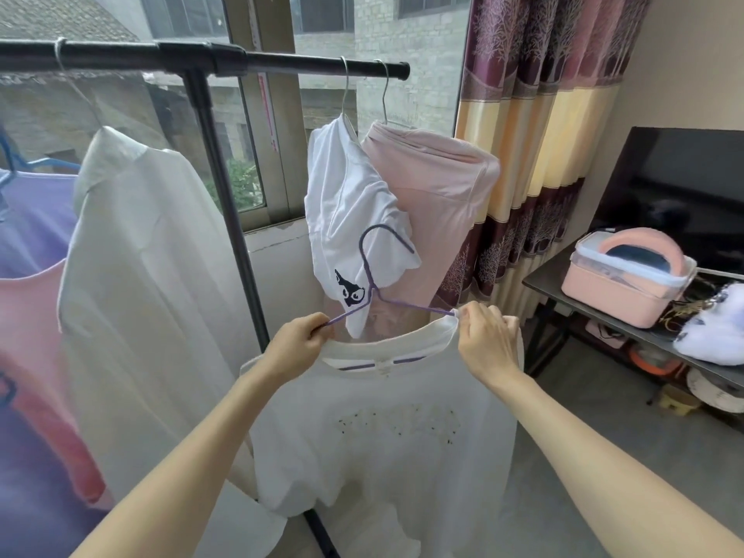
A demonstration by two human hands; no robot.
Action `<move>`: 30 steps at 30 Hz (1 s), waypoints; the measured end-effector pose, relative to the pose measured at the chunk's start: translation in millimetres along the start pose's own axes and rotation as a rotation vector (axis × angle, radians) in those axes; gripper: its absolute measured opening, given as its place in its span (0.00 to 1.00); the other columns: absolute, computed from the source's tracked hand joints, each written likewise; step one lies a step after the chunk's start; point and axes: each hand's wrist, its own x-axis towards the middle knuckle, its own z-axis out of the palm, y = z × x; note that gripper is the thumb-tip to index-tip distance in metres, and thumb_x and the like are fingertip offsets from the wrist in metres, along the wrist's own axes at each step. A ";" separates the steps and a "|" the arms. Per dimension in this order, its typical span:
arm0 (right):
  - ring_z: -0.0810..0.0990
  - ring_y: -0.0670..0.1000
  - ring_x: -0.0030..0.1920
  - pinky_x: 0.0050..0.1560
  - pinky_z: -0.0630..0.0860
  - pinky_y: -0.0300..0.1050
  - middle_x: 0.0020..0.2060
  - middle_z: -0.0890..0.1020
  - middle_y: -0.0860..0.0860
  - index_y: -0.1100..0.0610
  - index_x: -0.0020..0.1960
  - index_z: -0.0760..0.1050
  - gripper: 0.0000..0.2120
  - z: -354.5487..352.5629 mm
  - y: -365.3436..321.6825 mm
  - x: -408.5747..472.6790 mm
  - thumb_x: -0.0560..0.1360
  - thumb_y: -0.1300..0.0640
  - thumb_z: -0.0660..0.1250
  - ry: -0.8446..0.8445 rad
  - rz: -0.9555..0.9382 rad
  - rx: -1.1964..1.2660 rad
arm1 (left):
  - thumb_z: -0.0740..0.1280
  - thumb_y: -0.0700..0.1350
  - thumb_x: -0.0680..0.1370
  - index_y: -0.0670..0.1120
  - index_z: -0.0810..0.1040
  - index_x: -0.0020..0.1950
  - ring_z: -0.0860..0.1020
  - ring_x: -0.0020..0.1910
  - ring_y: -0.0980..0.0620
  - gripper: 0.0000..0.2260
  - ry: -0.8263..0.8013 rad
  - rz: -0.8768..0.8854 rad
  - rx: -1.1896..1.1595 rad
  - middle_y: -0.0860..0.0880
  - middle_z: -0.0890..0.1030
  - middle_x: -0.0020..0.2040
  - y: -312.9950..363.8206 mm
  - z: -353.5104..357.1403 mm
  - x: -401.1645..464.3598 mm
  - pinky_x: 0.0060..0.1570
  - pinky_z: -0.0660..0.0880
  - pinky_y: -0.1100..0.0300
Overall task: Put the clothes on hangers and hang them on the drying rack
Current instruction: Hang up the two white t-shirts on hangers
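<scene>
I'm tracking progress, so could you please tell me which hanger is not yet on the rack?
The purple hanger inside the white shirt, held by both hands; the metal ones hook over the bar.

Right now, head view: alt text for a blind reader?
Both hands, left hand and right hand, hold a white T-shirt on a purple hanger, below the black drying rack where other clothes hang.

the black metal rack bar (201, 60) at 12 o'clock has a bare stretch between the cream shirt's wire hook (60, 54) at 10 o'clock and 2 steel hooks (364, 90) at 1 o'clock. the black upright post (225, 195) stands beneath that gap. the white cat-print tee (354, 219) and pink garment (435, 203) hang crowded together near the bar's end.
</scene>
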 end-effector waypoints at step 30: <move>0.71 0.51 0.37 0.34 0.65 0.44 0.37 0.74 0.52 0.55 0.40 0.67 0.11 27.1 -104.1 -45.7 0.79 0.56 0.52 -0.787 -0.141 0.367 | 0.65 0.45 0.74 0.41 0.75 0.50 0.75 0.53 0.41 0.09 -0.105 -0.740 -1.055 0.40 0.73 0.51 39.4 -21.1 -6.2 0.53 0.72 0.51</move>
